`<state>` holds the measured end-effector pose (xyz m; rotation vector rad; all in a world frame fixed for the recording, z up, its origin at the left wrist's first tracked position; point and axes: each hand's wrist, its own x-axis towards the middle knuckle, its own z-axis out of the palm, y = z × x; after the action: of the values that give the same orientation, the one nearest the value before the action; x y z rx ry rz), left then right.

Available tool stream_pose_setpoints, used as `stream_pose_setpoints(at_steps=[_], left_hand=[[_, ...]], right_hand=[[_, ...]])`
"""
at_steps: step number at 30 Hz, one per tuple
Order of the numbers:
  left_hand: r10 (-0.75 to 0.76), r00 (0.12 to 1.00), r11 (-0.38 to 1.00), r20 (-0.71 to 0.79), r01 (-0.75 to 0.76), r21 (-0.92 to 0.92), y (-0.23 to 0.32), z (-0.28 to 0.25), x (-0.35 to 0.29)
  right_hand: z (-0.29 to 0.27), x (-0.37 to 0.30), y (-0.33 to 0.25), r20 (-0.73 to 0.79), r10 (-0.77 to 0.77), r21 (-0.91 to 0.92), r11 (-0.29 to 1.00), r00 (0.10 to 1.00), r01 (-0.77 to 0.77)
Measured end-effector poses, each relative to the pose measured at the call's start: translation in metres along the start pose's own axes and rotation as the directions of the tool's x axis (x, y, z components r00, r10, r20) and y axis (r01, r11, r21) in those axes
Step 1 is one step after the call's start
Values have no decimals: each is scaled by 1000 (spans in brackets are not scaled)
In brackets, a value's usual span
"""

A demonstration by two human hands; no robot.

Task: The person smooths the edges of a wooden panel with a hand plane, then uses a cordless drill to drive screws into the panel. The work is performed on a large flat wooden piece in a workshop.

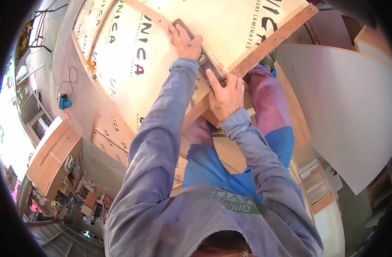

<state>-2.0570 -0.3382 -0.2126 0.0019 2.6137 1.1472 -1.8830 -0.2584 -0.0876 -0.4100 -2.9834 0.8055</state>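
Observation:
A long, narrow hand plane [209,64] lies at a slant on a wood strip fixed to a large pale panel [161,77] with dark printing. Pale shavings show in the opening at its middle. My left hand [185,43] is closed over its far end, thumb on the right side. Gripping the near end is my right hand [226,95], its index finger stretched along the body and the other fingers partly hidden. Another wood strip [273,42] runs along the panel's near right edge, just beyond my right hand.
An orange tool [91,67] rests at the panel's left side. On the floor further left sits a blue power tool [64,102] with a cord. A large white sheet [339,107] leans at right. A wooden cabinet [54,160] and cluttered tools are lower left.

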Motion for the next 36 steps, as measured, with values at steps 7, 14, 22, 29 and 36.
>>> stream_pose_setpoints(at_steps=[7, 14, 22, 29, 36], left_hand=[[228, 974, 951, 20, -227, 210, -33, 6, 104], [124, 991, 992, 41, -123, -27, -11, 7, 75], [206, 977, 953, -58, -187, 239, -50, 15, 184], [225, 949, 947, 219, -160, -278, -68, -44, 208], [-119, 976, 750, 182, 208, -628, 101, -107, -57]], right_hand=[[34, 58, -24, 8, 118, 46, 992, 993, -119], [34, 48, -11, -15, 86, 7, 996, 996, -86], [66, 126, -13, -50, 49, -2, 999, 998, -49], [43, 202, 16, -130, 54, 145, 989, 990, -35], [-1, 72, -41, -258, -110, 23, 992, 960, 120]])
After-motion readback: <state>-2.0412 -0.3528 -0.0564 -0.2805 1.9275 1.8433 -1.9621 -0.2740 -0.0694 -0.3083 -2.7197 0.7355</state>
